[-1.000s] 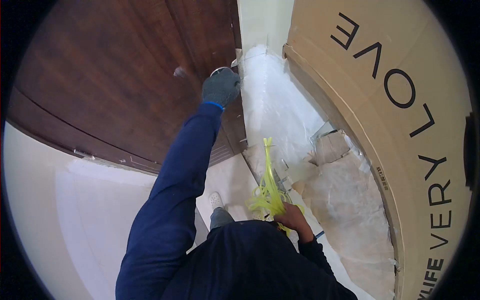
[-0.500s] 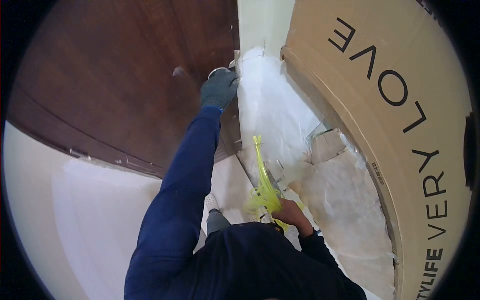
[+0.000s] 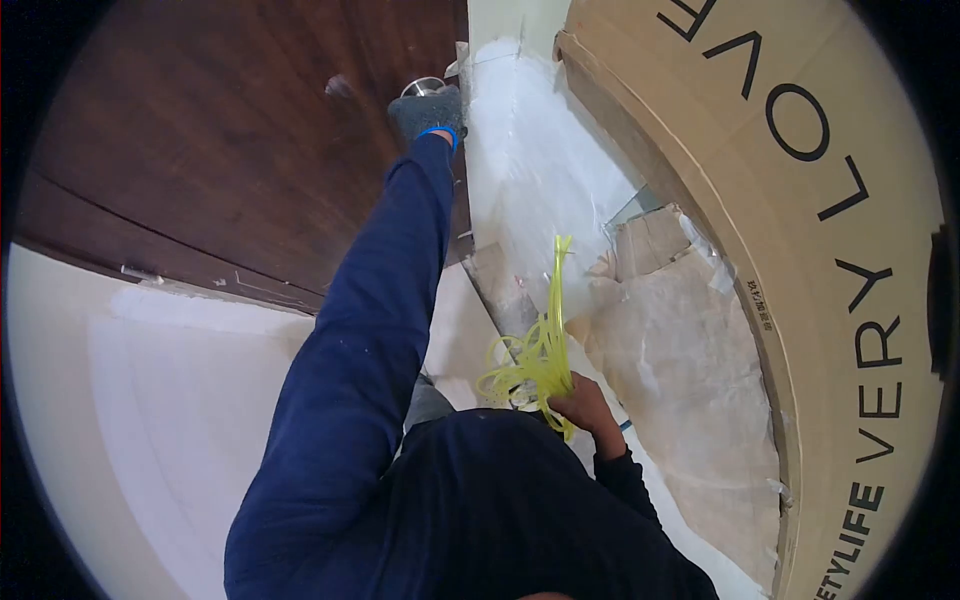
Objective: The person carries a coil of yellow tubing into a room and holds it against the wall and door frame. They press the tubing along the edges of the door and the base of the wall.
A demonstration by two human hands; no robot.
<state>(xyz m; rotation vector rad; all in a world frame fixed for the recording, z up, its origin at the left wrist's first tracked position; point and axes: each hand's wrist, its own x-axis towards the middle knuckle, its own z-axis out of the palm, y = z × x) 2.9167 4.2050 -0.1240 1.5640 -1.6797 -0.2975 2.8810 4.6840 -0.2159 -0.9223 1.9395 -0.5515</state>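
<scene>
My left hand [image 3: 430, 112], in a dark grey glove with a blue cuff, is at a round silver metal knob [image 3: 423, 88] near the edge of a dark brown wooden door [image 3: 250, 130]. Its fingers look wrapped round the knob, which they partly cover. My bare right hand [image 3: 582, 402] is closed round a loose bundle of yellow-green plastic strips [image 3: 545, 355], in front of my body. The strips' straight ends point up and away from me, and curled loops hang to the left.
A large cardboard panel [image 3: 830, 250] with black lettering curves along the right. Beside it, worn brown sheeting [image 3: 690, 370] lies on the floor, with whitish sheeting [image 3: 530, 150] farther ahead. A pale wall or floor surface [image 3: 190, 400] fills the lower left.
The left hand and knob appear higher in the view. The yellow-green bundle has shifted slightly right and up with the right hand. The view itself has shifted.
</scene>
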